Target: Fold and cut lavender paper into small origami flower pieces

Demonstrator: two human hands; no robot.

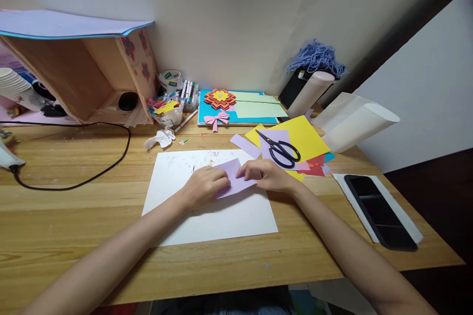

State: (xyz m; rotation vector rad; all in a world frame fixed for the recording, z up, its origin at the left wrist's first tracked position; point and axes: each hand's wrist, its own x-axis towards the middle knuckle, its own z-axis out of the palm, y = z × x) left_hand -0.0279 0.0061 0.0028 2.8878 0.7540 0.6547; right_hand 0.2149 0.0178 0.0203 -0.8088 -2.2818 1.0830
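A piece of lilac paper (235,182) is held between both hands above a large white sheet (221,224) on the wooden table. My left hand (205,184) grips its left side, fingers curled over the paper. At the right edge, my right hand (268,174) pinches it between thumb and fingers. Black-handled scissors (283,150) lie right of the white sheet, on lilac and yellow paper (305,138).
A crumpled tissue (162,138), a marker (186,121) and a blue folder (207,117) with paper flower lie behind. On the right is a phone (380,211); paper rolls (358,125) stand behind it. A black cable (81,186) curves across the left.
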